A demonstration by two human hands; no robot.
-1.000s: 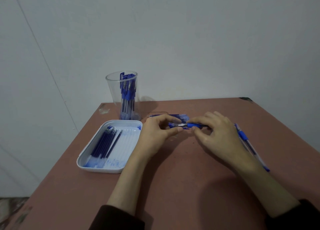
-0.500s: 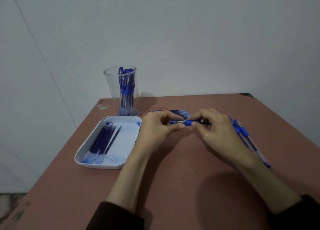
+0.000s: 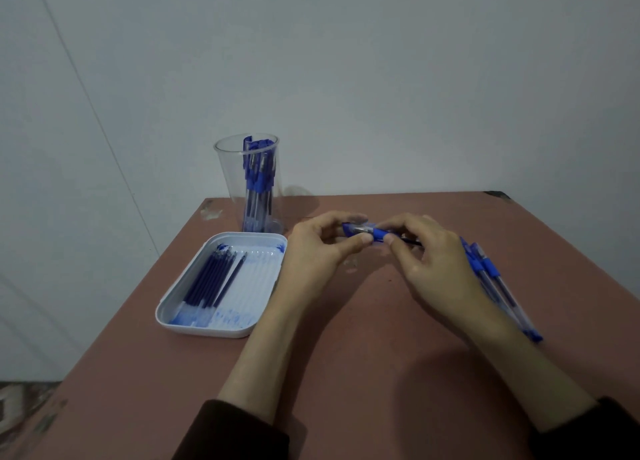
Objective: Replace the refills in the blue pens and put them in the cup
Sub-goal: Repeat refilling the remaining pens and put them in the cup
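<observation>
On the reddish-brown bench [image 3: 363,373], the clear plastic cup [image 3: 228,182] at far left already holds many blue pens [image 3: 258,182]. The left hand [image 3: 311,255] and right hand [image 3: 440,272] pinch one blue pen [image 3: 377,233] between them, and several loose pens [image 3: 491,276] wait at right.

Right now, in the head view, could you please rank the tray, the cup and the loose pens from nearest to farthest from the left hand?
1. Tray: directly left of the left hand, right beside it.
2. Cup: behind the tray, farther back and left.
3. Loose pens: on the right, beyond the right hand; both hands pinch one blue pen.
</observation>
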